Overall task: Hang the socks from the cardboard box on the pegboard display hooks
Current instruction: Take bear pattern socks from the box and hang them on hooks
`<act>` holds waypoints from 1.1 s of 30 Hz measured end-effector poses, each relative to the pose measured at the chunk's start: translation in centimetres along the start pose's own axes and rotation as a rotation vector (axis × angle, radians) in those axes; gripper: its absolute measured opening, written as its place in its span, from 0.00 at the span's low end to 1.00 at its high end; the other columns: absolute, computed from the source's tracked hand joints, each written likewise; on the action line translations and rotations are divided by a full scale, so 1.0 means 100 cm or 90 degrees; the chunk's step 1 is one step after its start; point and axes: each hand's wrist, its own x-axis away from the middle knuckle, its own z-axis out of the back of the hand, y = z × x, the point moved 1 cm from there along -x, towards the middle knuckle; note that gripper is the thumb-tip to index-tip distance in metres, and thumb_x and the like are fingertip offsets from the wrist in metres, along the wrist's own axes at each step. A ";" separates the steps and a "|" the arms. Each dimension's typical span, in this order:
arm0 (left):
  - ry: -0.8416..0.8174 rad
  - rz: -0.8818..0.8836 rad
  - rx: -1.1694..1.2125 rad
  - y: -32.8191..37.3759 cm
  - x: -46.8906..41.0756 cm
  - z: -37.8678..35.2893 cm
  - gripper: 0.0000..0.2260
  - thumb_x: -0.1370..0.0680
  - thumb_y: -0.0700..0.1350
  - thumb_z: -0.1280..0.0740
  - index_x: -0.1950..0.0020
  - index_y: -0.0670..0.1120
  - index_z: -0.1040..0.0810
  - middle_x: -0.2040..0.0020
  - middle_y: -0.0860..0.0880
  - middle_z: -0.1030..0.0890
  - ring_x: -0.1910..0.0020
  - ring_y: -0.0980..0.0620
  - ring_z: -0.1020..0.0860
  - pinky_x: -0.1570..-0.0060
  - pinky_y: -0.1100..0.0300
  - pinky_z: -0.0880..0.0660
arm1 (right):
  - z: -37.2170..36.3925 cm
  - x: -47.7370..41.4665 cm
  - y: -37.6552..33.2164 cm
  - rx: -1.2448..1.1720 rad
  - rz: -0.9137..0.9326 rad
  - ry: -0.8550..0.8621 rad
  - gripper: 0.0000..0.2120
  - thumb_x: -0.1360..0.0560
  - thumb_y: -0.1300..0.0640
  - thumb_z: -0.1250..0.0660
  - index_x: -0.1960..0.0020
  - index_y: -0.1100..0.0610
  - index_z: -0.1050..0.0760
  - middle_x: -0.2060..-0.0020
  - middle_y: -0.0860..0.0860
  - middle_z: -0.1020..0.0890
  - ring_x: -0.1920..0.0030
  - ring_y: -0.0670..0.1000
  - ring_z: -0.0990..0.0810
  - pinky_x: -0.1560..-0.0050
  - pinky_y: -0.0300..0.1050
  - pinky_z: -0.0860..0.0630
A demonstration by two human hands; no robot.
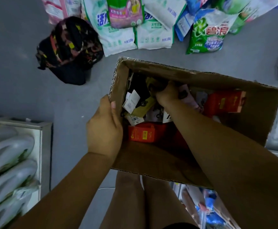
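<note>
An open cardboard box [201, 76] stands on the grey floor in front of my legs. Inside lie several pairs of socks [141, 103] with white paper tags, in black, olive and pink, beside red packets [224, 101]. My left hand [105, 128] grips the box's left wall, thumb over the rim. My right hand [166, 93] is deep in the box, fingers curled round a dark bundle of socks near the far wall. No pegboard or hooks show in this view.
A dark bag [68, 50] heaped with black patterned fabric sits on the floor at the upper left. Detergent bags [135, 30] lie along the far side. A white shelf [42, 146] with pale packs stands at the left. More packaged goods [209, 212] lie below the box.
</note>
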 end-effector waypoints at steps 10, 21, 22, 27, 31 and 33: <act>0.027 -0.019 -0.001 0.001 0.000 -0.002 0.17 0.16 0.46 0.47 0.38 0.37 0.24 0.64 0.45 0.21 0.70 0.53 0.31 0.67 0.60 0.35 | -0.008 0.002 0.016 0.009 0.099 0.095 0.10 0.28 0.53 0.30 0.47 0.53 0.19 0.43 0.56 0.18 0.40 0.58 0.21 0.38 0.53 0.24; -0.008 -0.012 0.000 0.002 0.002 0.002 0.16 0.14 0.47 0.47 0.35 0.39 0.26 0.60 0.46 0.22 0.66 0.44 0.24 0.66 0.57 0.35 | 0.051 0.101 0.005 -0.225 0.104 -0.018 0.05 0.17 0.56 0.38 0.47 0.58 0.28 0.56 0.52 0.20 0.55 0.48 0.22 0.57 0.41 0.26; -0.034 0.007 0.002 0.004 0.003 0.002 0.16 0.13 0.48 0.48 0.34 0.40 0.28 0.57 0.46 0.22 0.62 0.42 0.22 0.65 0.56 0.33 | 0.060 0.114 0.007 -0.254 0.103 -0.042 0.07 0.17 0.56 0.38 0.46 0.60 0.28 0.55 0.54 0.19 0.53 0.50 0.20 0.53 0.44 0.23; 0.037 0.039 0.029 0.029 0.028 0.020 0.22 0.15 0.50 0.44 0.27 0.37 0.33 0.32 0.39 0.29 0.34 0.44 0.28 0.37 0.52 0.27 | 0.090 0.171 0.011 -0.448 0.030 -0.058 0.02 0.18 0.56 0.36 0.49 0.54 0.26 0.46 0.61 0.17 0.37 0.65 0.22 0.32 0.63 0.27; -0.127 0.246 0.285 0.063 0.053 0.025 0.17 0.16 0.57 0.41 0.52 0.46 0.22 0.52 0.45 0.19 0.55 0.59 0.22 0.51 0.55 0.24 | 0.107 0.214 0.008 -0.634 -0.025 -0.066 0.05 0.17 0.59 0.39 0.46 0.60 0.27 0.49 0.54 0.13 0.41 0.58 0.17 0.34 0.55 0.24; -0.324 0.519 0.495 0.075 0.055 0.017 0.23 0.19 0.65 0.42 0.49 0.48 0.19 0.49 0.43 0.16 0.49 0.49 0.17 0.43 0.50 0.21 | 0.110 0.228 0.009 -0.688 -0.058 -0.097 0.09 0.16 0.60 0.42 0.40 0.64 0.29 0.46 0.56 0.14 0.42 0.56 0.16 0.36 0.53 0.22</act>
